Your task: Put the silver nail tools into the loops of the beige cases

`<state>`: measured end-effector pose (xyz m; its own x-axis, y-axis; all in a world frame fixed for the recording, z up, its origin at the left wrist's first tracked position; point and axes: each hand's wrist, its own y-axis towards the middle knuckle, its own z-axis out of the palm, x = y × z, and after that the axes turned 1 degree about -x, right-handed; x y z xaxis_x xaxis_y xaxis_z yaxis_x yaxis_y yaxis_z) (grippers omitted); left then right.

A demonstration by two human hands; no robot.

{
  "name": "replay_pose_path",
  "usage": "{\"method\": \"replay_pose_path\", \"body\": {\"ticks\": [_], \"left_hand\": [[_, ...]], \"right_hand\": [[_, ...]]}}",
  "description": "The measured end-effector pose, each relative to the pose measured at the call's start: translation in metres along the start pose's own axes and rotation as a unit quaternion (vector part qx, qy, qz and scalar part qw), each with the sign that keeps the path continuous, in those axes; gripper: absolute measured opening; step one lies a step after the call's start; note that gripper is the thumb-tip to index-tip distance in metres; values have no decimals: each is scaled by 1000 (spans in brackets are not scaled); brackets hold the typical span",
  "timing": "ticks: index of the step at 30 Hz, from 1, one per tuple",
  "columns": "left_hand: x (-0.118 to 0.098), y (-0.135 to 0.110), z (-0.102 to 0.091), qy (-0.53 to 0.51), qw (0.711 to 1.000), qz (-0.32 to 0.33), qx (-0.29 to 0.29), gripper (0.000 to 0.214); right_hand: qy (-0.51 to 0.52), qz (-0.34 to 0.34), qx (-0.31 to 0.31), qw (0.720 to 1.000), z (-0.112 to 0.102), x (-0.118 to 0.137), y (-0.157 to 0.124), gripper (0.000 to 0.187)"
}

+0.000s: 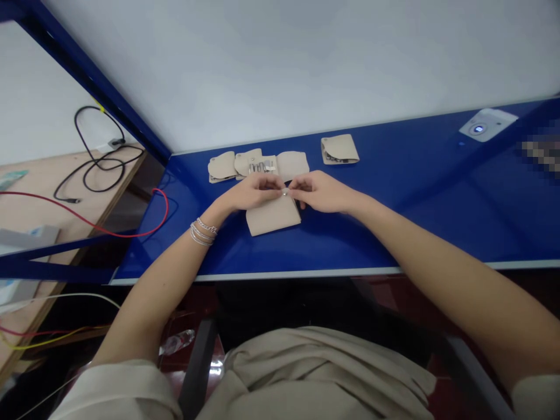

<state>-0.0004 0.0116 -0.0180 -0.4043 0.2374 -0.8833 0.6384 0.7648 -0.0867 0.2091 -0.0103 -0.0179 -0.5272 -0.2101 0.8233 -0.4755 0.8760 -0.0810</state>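
Note:
A beige pouch (273, 217) lies on the blue table (394, 192) in front of me. My left hand (254, 192) and my right hand (321, 191) meet at its top edge, fingers pinched together on the flap near a small metal snap. Silver bracelets circle my left wrist. Just behind my hands an opened beige case (262, 164) lies flat, showing several small metal tools in its middle. A closed beige pouch (339, 149) with metal tools showing at its mouth sits farther back to the right.
A white device (486, 123) with a blue light rests at the back right. To the left, a wooden bench (26, 192) carries black cables (100, 163) and a red wire (131, 230). A white wall stands behind the table. A plastic bottle (177, 343) lies below.

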Motion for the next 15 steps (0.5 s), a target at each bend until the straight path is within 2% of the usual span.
{"method": "replay_pose_path", "body": {"ticks": [3,6,10,15], "left_hand": [[0,1,0,4,1000,-4,1,31],[2,2,1,-8,1000,-2,-1,31],[4,3,3,-27,998,-14,-47,28],[4,4,5,-45,994,-28,-98,25]], "right_hand": [[20,-9,14,1000,-1,-2,0,8],[-9,-17,24,1000,-3,-4,0,11],[-9,-23,32,999,-3,-7,0,18],[8,-39,-31,999,-1,-13,4,18]]}}
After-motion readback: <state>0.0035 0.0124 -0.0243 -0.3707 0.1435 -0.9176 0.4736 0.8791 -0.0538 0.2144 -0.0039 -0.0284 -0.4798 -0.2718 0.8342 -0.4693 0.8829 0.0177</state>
